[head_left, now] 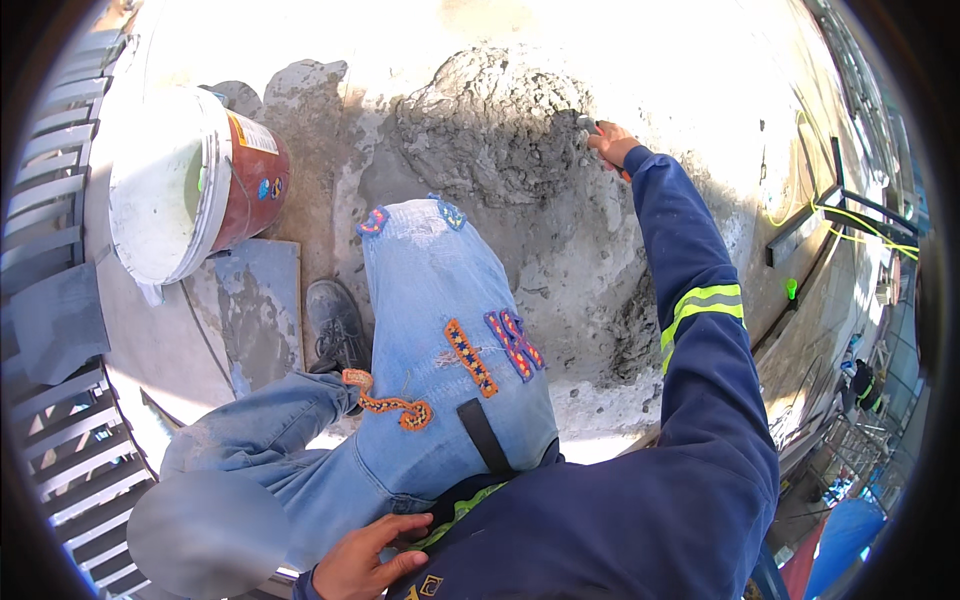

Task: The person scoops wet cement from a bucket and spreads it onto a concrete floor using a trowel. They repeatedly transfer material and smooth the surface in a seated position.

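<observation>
A heap of wet grey mortar (490, 120) lies on the ground ahead of my knees. At its right edge my right hand (614, 146) is closed round the red-and-grey handle of what looks like a trowel (588, 125); its blade cannot be made out against the mortar. My right arm is stretched forward. Down at my waist, my left hand (365, 562) rests near the hem of my dark blue jacket (600, 520), fingers apart, with nothing seen in it. My legs, in blue jeans (440, 290), are bent beside the heap.
Left of the heap a red-brown bucket with a white rim (255, 185) lies tipped on its side. A grey-stained board (258, 300) is near my shoe (335, 320). Slatted metal grating (55, 190) runs along the left. Dark metal bars (800, 235) and a yellow cord (870, 228) lie at right.
</observation>
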`<act>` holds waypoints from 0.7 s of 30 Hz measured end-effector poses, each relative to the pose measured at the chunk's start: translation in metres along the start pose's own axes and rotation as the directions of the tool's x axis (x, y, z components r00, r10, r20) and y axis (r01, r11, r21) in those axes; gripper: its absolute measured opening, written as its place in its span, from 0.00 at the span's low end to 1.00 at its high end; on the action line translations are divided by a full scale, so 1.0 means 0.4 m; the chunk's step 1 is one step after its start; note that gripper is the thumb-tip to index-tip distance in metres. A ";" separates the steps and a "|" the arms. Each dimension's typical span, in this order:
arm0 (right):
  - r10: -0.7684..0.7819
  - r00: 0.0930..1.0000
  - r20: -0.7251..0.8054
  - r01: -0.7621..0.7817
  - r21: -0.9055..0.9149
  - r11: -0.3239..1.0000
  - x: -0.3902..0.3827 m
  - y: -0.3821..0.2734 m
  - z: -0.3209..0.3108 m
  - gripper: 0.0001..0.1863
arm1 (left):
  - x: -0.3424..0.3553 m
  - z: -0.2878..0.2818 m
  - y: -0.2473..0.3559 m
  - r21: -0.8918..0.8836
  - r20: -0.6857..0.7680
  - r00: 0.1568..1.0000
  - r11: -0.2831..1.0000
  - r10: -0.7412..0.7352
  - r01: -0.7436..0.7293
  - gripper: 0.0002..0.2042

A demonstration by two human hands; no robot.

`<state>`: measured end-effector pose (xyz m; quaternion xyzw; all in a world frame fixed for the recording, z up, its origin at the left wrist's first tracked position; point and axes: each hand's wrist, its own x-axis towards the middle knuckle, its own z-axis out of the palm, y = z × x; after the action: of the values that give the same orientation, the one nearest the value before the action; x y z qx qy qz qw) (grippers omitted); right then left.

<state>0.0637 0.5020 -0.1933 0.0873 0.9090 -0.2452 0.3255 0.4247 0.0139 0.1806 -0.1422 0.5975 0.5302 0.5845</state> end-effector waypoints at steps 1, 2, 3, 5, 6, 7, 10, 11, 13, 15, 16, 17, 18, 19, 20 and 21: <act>-0.211 0.977 -0.041 0.194 -0.260 0.946 -0.030 0.031 0.003 0.16 | -0.014 -0.037 0.059 0.043 -0.104 0.994 0.998 0.043 -0.038 0.22; -0.410 0.909 -0.082 0.309 -0.529 0.790 -0.065 0.064 -0.001 0.16 | -0.032 -0.073 0.117 0.084 -0.187 0.979 0.994 0.078 -0.063 0.23; -0.329 0.939 -0.104 0.235 -0.505 0.830 -0.099 0.019 0.027 0.16 | -0.045 -0.102 0.169 0.333 -0.311 0.916 0.932 0.253 -0.144 0.22; -0.234 0.953 -0.195 0.119 -0.466 0.877 -0.198 -0.121 0.043 0.16 | -0.033 -0.158 0.250 0.702 -0.354 0.754 0.690 0.554 -0.177 0.22; -0.206 0.947 -0.248 0.081 -0.434 0.897 -0.272 -0.180 0.076 0.16 | -0.015 -0.184 0.287 0.811 -0.317 0.704 0.567 0.636 -0.147 0.23; -0.198 0.929 -0.312 0.065 -0.391 0.918 -0.320 -0.199 0.153 0.16 | 0.011 -0.203 0.317 0.838 -0.236 0.723 0.513 0.649 -0.187 0.23; -0.093 0.935 -0.342 -0.021 -0.315 0.949 -0.308 -0.137 0.319 0.15 | 0.177 -0.214 0.372 0.928 -0.008 0.691 0.263 0.723 -0.264 0.24; -0.056 0.950 -0.308 -0.033 -0.277 0.960 -0.301 -0.141 0.368 0.15 | 0.208 -0.217 0.364 0.954 0.050 0.682 0.167 0.730 -0.249 0.24; -0.119 0.930 -0.347 0.003 -0.317 0.948 -0.341 -0.178 0.277 0.14 | 0.225 -0.228 0.322 0.968 0.132 0.784 0.090 0.607 -0.233 0.25; -0.144 0.930 -0.337 0.036 -0.309 0.950 -0.452 -0.215 0.179 0.16 | 0.207 -0.223 0.300 0.968 0.117 0.915 0.162 0.386 -0.192 0.26; -0.184 0.909 -0.375 0.076 -0.286 0.955 -0.484 -0.196 0.156 0.17 | 0.202 -0.231 0.302 0.969 0.133 0.903 0.138 0.410 -0.205 0.26; -0.234 0.883 -0.406 0.132 -0.262 0.956 -0.507 -0.184 0.138 0.19 | 0.190 -0.238 0.300 0.972 0.134 0.893 0.119 0.430 -0.203 0.27; -0.269 0.856 -0.442 0.172 -0.249 0.953 -0.526 -0.171 0.111 0.21 | 0.191 -0.244 0.297 0.971 0.153 0.876 0.097 0.457 -0.220 0.27; -0.085 0.929 -0.360 0.114 0.059 0.992 -0.524 -0.171 0.083 0.21 | 0.187 -0.249 0.295 0.970 0.162 0.843 0.071 0.513 -0.230 0.26; 0.073 0.973 -0.219 0.009 0.351 0.936 -0.512 -0.182 0.052 0.22 | 0.178 -0.255 0.295 0.971 0.168 0.806 0.047 0.567 -0.235 0.26; 0.193 0.980 -0.041 -0.131 0.595 0.793 -0.498 -0.190 0.023 0.24 | 0.166 -0.263 0.293 0.971 0.177 0.763 0.018 0.622 -0.240 0.26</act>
<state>0.1984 0.4319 -0.0434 0.2735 0.7923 -0.4813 0.2566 0.2562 0.0063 0.1530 0.3726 0.8826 0.1527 0.2425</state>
